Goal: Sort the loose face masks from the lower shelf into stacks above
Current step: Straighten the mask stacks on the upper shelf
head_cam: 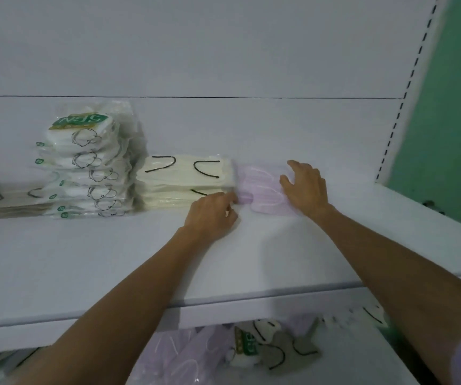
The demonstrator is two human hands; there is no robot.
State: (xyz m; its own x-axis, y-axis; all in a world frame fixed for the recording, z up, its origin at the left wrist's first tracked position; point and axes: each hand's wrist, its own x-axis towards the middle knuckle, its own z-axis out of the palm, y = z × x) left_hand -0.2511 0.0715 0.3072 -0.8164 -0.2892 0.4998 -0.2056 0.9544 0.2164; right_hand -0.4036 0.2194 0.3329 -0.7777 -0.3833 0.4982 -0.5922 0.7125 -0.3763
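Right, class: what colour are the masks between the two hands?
Pale lilac masks, clearest in the head view.

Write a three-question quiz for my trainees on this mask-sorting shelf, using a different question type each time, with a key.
1. True or false: the tall stack of white packaged masks with green labels stands left of the low stack of cream masks with black ear loops.
2. Multiple choice: on the upper white shelf, the right hand rests with spread fingers on which pile? A) flat lilac masks; B) cream masks; C) white packaged masks.
3. Fill in: the jumble of loose masks not yet sorted lies on the ____ shelf.

Key: 1 true; 2 A; 3 lower.
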